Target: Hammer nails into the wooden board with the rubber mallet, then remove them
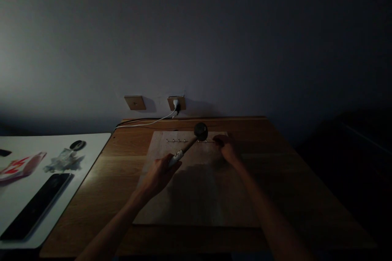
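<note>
My left hand (159,172) is closed round the wooden handle of a hammer (192,140), whose dark head is raised over the far edge of a pale wooden board (196,195). A short row of nails (177,140) stands in the board near that edge. My right hand (226,147) rests on the board to the right of the hammer head, fingers pinched together at the row's right end; what they hold is too small and dark to make out.
The board lies on a brown wooden table (290,195). A white table (18,195) at the left carries a dark phone (36,206), a red-and-white packet (18,166) and crumpled foil (63,161). A wall socket (177,103) with a white cable is behind.
</note>
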Demonstrator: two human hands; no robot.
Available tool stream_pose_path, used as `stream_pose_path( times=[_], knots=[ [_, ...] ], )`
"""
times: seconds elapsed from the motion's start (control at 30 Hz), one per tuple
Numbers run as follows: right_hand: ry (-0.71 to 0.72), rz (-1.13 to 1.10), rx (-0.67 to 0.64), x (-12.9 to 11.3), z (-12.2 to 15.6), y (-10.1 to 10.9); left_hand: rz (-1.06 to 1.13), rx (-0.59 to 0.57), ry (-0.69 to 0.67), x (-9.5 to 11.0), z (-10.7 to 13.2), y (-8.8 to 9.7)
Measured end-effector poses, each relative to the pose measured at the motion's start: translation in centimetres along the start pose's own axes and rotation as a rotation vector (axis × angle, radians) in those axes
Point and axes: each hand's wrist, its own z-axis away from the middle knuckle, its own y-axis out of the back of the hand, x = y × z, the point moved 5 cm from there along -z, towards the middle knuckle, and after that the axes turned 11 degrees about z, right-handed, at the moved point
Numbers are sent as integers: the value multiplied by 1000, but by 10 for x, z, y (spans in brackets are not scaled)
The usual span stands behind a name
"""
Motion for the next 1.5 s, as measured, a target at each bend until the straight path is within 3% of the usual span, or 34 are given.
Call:
stream_pose_path(
  times=[0.4, 0.67, 1.03, 1.13, 1.33, 1.5],
  knots=[
    [19, 30, -28, 12, 1, -3, -25, 22, -9, -13, -1, 0],
    [10, 120, -22, 5, -2, 0, -11, 6, -28, -6, -2, -1],
    [-97, 45, 97, 19, 26, 31, -133, -101, -54, 19, -36, -41],
    [-126, 59, 135, 24, 37, 42, -148, -54, -72, 17, -27, -37],
    [-115, 24, 135, 11, 61, 51, -296, -24, -145, 8, 16, -18],
    [-101, 24, 133, 0, 68, 54, -531, -96, -167, -4, 44, -28]
  ],
)
